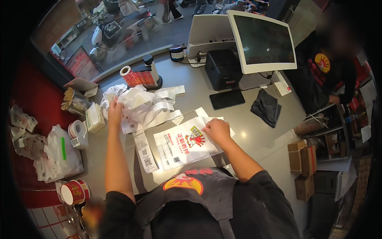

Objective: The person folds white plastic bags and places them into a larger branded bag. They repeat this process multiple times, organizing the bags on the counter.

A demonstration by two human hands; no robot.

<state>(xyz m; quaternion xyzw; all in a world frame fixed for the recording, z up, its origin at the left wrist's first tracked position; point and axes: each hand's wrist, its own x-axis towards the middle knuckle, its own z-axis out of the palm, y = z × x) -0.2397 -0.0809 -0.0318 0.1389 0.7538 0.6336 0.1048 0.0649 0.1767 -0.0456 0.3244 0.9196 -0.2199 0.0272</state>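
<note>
A white paper bag [169, 145] with a printed cartoon lies flat on the grey counter in front of me. My right hand [217, 130] is closed at the bag's right side, its fingers pressed together on the paper. A long printed receipt [145, 153] lies along the bag's left edge. Beyond it spreads a crumpled heap of white receipt paper [149, 105], with loops trailing to the right. At the heap's left side, my left hand [115, 113] pinches some of this paper. Parts of the fingers of both hands are hidden.
Farther back stand a red label roll [141, 78], a black printer [223, 69] and a white-framed monitor [264, 42]. A black phone [227, 99] and dark cloth [266, 108] lie right. Left are a tape dispenser [78, 133] and plastic bags [59, 155]. A person [324, 75] is at the right.
</note>
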